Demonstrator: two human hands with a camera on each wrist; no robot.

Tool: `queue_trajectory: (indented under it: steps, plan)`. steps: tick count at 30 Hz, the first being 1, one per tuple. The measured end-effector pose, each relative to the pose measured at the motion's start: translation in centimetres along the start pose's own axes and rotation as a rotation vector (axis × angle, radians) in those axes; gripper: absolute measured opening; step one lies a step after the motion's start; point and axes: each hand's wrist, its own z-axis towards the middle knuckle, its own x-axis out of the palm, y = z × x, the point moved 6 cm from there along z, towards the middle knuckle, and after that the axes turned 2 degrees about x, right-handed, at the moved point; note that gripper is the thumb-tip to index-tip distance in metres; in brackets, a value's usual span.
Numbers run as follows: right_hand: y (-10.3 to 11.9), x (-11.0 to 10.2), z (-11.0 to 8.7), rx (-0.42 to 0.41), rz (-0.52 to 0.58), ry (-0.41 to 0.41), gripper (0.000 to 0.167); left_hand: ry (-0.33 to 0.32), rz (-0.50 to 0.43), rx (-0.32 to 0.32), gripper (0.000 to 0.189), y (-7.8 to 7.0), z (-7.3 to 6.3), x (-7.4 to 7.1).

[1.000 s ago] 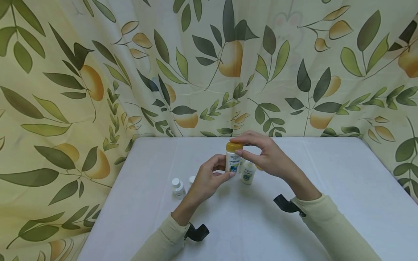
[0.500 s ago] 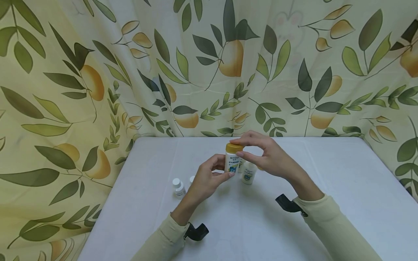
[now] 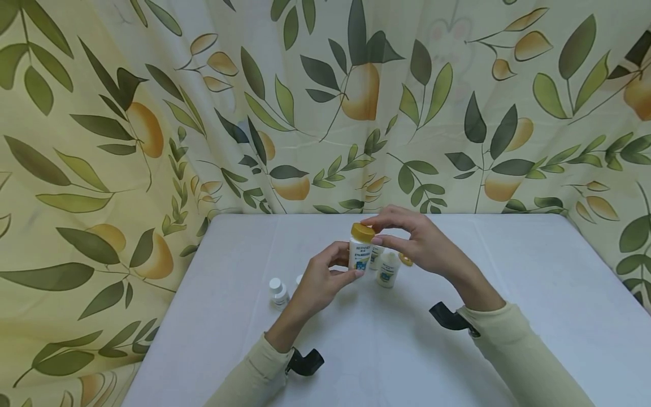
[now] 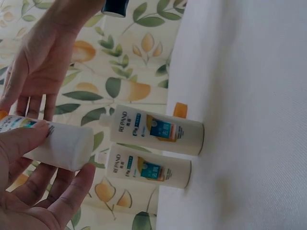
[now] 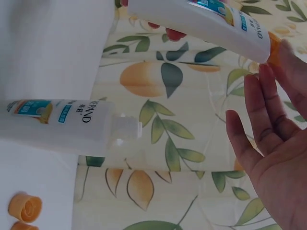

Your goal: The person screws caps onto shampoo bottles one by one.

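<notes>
Over the white table [image 3: 386,362], well inside both side edges, left hand [image 3: 322,277] grips capped bottle [image 3: 360,255]; right hand [image 3: 414,240] pinches its orange cap [image 3: 362,231]. Broad tabletop extends rightward. "REPAND" legible on it and on two uncapped bottles [image 4: 156,129] standing nearby. Also counted: two loose caps [image 5: 25,207], two small white-topped bottles [image 3: 278,295] at left, one partly hidden.

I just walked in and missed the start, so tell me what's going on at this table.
Someone is handling bottles at a white table. The left grip holds a white bottle above it, and the right grip is at that bottle's orange cap, which is on. Two similar bottles stand uncapped nearby, with loose orange caps lying by them. Off to the left stands a small bottle, with something similar mostly hidden behind the left grip.
</notes>
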Motion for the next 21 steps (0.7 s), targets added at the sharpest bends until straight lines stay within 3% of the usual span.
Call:
queue_trajectory:
  steps: [8,21]
  plan:
    - [-0.14,0.50,0.09,0.017,0.053,-0.012,0.041,0.007,-0.003,0.028,0.046,-0.15,0.00,0.15]
    - [-0.16,0.89,0.14,0.013,0.030,-0.047,0.044,0.007,-0.005,0.039,0.043,-0.09,0.00,0.13]
